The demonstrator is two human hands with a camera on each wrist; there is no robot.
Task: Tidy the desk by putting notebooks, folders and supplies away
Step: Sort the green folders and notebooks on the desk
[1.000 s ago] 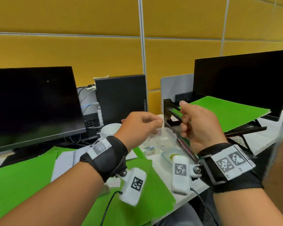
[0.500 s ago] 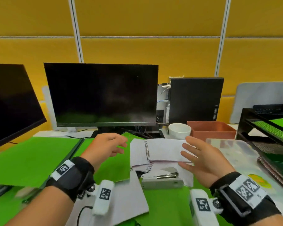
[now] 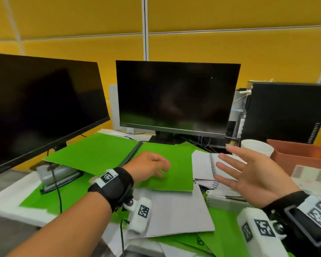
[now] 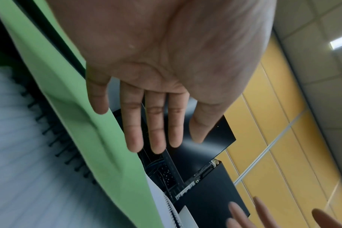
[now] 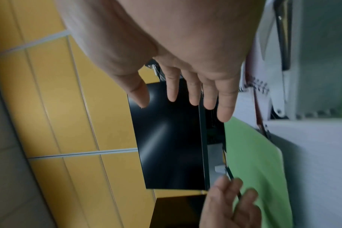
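Head view alone shows two dark monitors, a stapler and a white cup at 2 o'clock; wrist views show straight fingers; left hand hovers relaxed over the green folder; right hand spread, empty, above one spiral notebook.

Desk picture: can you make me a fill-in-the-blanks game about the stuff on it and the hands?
1. The folders lying on the desk are colored ____.
2. Both monitor screens are ____, showing no picture.
3. The right hand hovers over an open spiral ____.
4. The left hand and the right hand are both ____, holding nothing.

Missing words: green; black; notebook; open
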